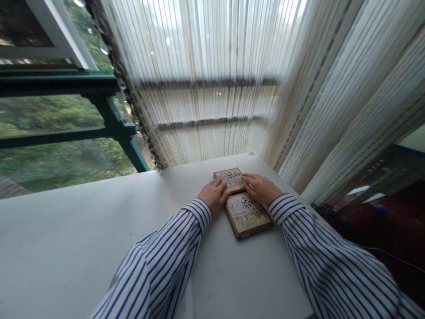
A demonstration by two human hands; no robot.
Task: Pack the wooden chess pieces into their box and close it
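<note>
Two flat boxes with brown borders and flowery printed covers lie end to end on the white table (83,230). The far box (229,177) sits toward the curtain and the near box (248,215) lies closer to me. My left hand (214,194) rests at the left edge of the boxes, its fingers laid on the far box. My right hand (260,187) lies across the seam between the two boxes, fingers stretched flat. Both arms wear blue and white striped sleeves. Neither hand grips anything.
A sheer striped curtain (215,88) hangs just behind the table's far edge. A window with a dark green frame (113,119) and trees outside is at the left. The table's right edge drops to a dark floor (381,221).
</note>
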